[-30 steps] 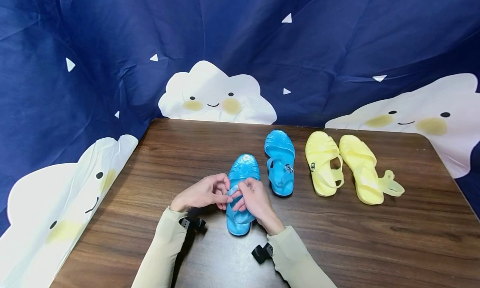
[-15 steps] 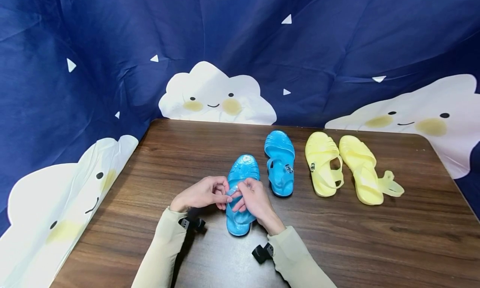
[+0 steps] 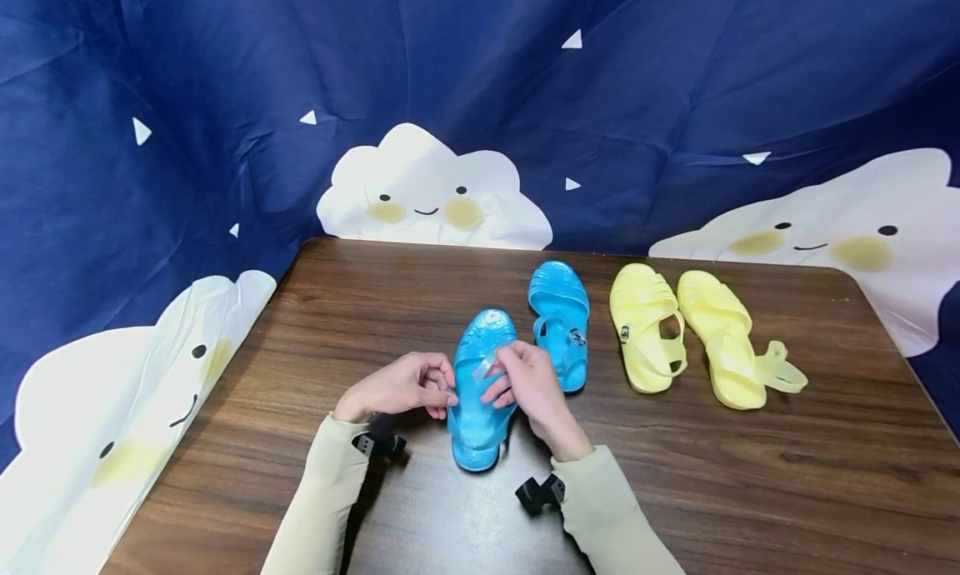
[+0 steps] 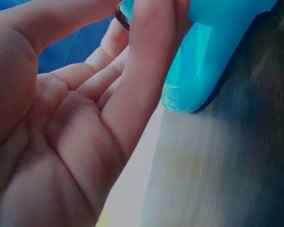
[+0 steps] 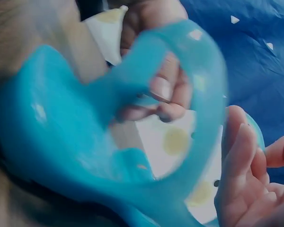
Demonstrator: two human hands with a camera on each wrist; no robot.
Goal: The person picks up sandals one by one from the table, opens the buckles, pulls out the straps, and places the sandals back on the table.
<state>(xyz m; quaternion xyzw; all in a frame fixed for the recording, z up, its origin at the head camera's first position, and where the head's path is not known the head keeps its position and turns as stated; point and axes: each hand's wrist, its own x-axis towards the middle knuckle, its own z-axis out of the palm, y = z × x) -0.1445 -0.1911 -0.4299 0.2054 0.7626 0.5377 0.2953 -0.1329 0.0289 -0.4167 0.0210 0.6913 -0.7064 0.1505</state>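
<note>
A blue jelly sandal point(image 3: 477, 429) lies on the table in front of me, toe pointing away. At its left side my left hand point(image 3: 401, 385) pinches the buckle; in the left wrist view a metal edge of this buckle point(image 4: 123, 18) shows by the fingertips. My right hand point(image 3: 531, 385), above the sandal's right side, pinches the translucent end of the strap point(image 3: 485, 366), which stands raised over the sandal. In the right wrist view a blue loop point(image 5: 209, 90) rises from the heel part, with the left hand's fingers seen through it. Fingers hide most of the buckle.
Another blue sandal point(image 3: 558, 325) with its strap buckled stands just behind my right hand. To the right are a buckled yellow sandal point(image 3: 643, 329) and a yellow sandal point(image 3: 716, 337) whose strap sticks out sideways. The brown table point(image 3: 360, 300) meets a blue cloth point(image 3: 480, 67) behind.
My right hand has moved up and right, away from the left hand, drawing the strap end with it. The left hand has stayed almost in place.
</note>
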